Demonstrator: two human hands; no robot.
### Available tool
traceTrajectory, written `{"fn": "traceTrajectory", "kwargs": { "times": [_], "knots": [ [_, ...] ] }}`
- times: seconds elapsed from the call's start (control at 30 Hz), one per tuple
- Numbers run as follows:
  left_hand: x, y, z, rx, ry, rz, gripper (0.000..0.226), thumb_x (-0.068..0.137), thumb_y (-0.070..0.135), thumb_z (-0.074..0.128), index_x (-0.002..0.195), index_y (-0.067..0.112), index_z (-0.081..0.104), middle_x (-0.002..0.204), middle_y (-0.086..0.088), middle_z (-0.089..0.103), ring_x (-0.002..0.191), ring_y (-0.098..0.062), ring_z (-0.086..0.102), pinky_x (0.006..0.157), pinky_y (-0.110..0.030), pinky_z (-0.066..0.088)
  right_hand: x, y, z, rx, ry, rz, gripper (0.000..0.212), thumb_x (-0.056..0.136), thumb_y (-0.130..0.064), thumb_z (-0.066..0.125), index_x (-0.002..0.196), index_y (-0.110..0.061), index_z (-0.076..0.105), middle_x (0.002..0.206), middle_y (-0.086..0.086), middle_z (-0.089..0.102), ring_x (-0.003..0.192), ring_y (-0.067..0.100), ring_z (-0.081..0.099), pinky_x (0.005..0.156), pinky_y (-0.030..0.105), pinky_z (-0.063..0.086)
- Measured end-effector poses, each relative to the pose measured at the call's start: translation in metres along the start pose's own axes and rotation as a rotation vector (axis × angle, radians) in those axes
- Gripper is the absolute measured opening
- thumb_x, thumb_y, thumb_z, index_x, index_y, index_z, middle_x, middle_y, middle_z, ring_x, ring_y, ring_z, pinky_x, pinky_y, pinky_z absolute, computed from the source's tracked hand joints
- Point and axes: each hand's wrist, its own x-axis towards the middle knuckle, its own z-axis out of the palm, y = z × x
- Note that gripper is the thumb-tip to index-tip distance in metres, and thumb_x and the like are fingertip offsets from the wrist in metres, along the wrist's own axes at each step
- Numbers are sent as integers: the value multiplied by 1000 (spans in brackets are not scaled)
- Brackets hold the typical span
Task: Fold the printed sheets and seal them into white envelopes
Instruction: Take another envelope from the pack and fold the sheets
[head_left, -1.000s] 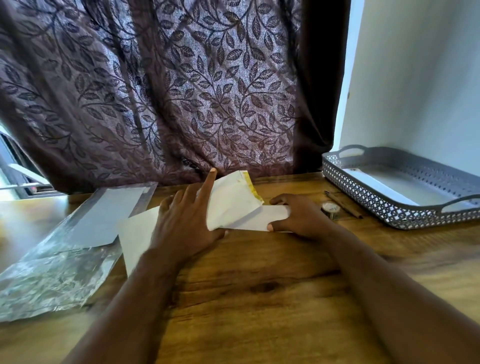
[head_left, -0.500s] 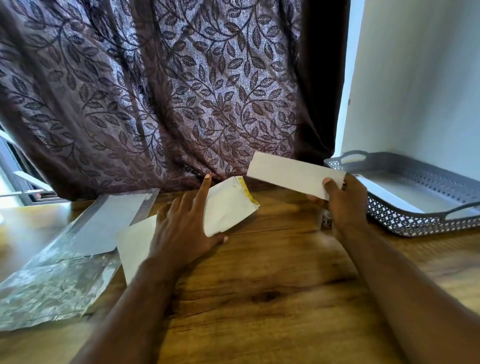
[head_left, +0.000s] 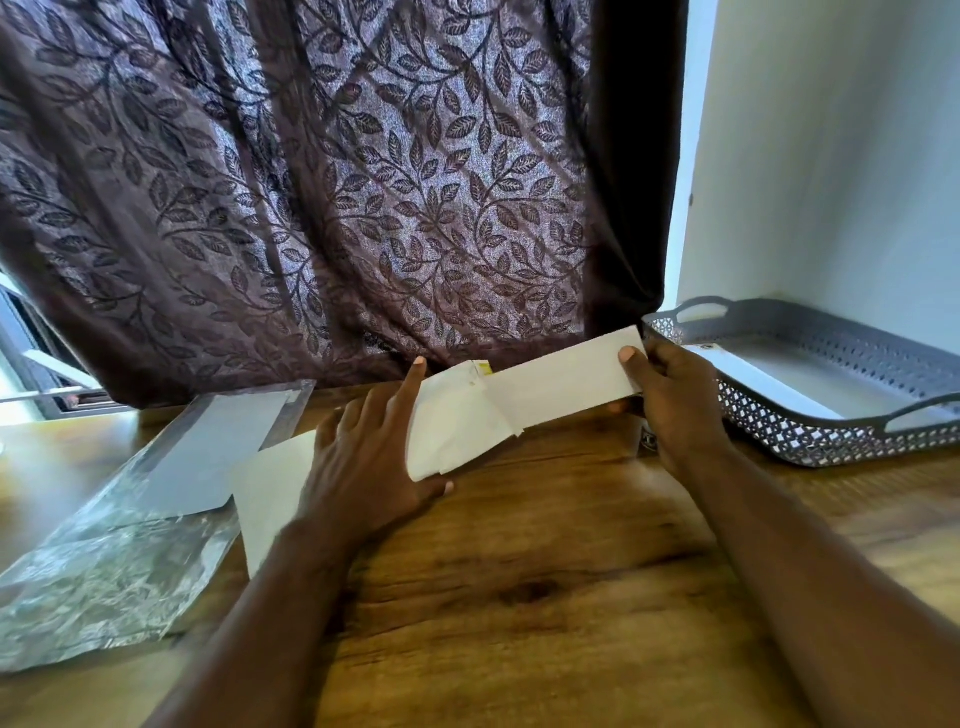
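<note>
A: Where is the envelope (head_left: 457, 431)?

B: Flat on the wooden bench (head_left: 519, 597), close to the curtain (head_left: 337, 182). Its flap, with a yellow strip, stands open at the far side.

A: And the left hand (head_left: 374, 467)?

B: It lies on the envelope's left half. The fingers (head_left: 405, 395) are straight and spread, pressing the paper down, with the index finger stretched toward the curtain and the thumb at the envelope's near edge. Nothing is curled round it.

A: The right hand (head_left: 670, 400)?

B: Just right of the envelope, pinching 1 folded sheet (head_left: 561, 382) at its right end, thumb on top, the other fingers beneath. The sheet is lifted off the bench and slants down to the left, so its left end overlaps the envelope's mouth. I cannot tell whether that end is inside.

A: What else is around?

B: A loose white sheet (head_left: 270, 493) lies partly under the envelope's left end and the left wrist. Further left of the envelope sits a crinkled clear plastic packet (head_left: 104, 561) with white paper inside. Well to the envelope's right, beyond the right hand, stands a grey perforated tray (head_left: 810, 441) holding white paper.
</note>
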Motion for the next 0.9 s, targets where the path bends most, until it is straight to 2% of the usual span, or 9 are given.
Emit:
{"fn": "traceTrajectory", "kwargs": {
  "times": [0.07,0.13,0.2,0.33,0.43,0.5,0.57,0.77,0.9],
  "knots": [
    [0,2,-1,-3,-1,21,135,60,83,67,157,34,-12,156,-2,30,139,-29,34,114,-55,27,-1,-1,4,33,-55,40,19,103,-14,54,93,-16,70,98,15,72,74,25,71,57,34,58],
    [0,5,-3,-13,-2,34,134,61,83,67,157,35,-13,157,-2,29,139,-29,34,114,-55,27,-4,-4,8,72,-98,73,19,102,-10,53,100,-8,71,101,20,70,67,22,68,52,27,55],
    [0,9,-3,-20,0,47,134,61,84,65,157,35,-14,156,-2,30,139,-29,34,114,-54,27,-7,-4,11,36,-122,77,16,100,-8,57,106,-4,71,101,19,72,65,22,68,51,27,53],
    [-1,22,1,-21,2,104,132,62,87,60,156,34,-16,156,0,29,140,-27,34,114,-53,28,-19,-5,19,-99,-189,37,10,90,-11,74,97,-9,67,87,15,74,61,30,62,39,25,42],
    [-1,32,5,-45,10,137,130,64,83,62,156,35,-16,157,0,28,140,-27,34,114,-54,29,-29,-13,28,-122,-283,32,10,90,-9,74,94,-4,66,75,12,74,45,27,58,33,20,37],
    [0,35,5,-58,18,145,128,66,80,64,156,36,-17,158,0,27,140,-28,33,114,-53,29,-35,-16,33,-190,-366,19,5,95,-15,68,91,-12,70,70,10,74,39,24,57,34,21,36],
    [0,33,5,-68,25,139,127,67,79,64,155,37,-17,158,-1,26,140,-27,32,114,-54,29,-36,-17,35,-207,-417,29,13,100,-19,61,94,-16,72,77,8,76,37,24,56,35,23,37],
    [0,25,2,-86,41,86,129,67,74,69,156,34,-15,155,0,28,137,-25,31,113,-53,29,-33,-24,24,-13,-420,100,30,106,-14,42,103,-8,72,96,2,79,32,18,47,37,24,32],
    [-1,27,1,-86,26,96,129,67,71,71,156,35,-16,156,1,26,138,-25,29,113,-54,29,-39,-24,26,-16,-591,122,39,107,-35,40,110,-11,71,106,2,78,35,21,46,36,21,30]
  ]
}}
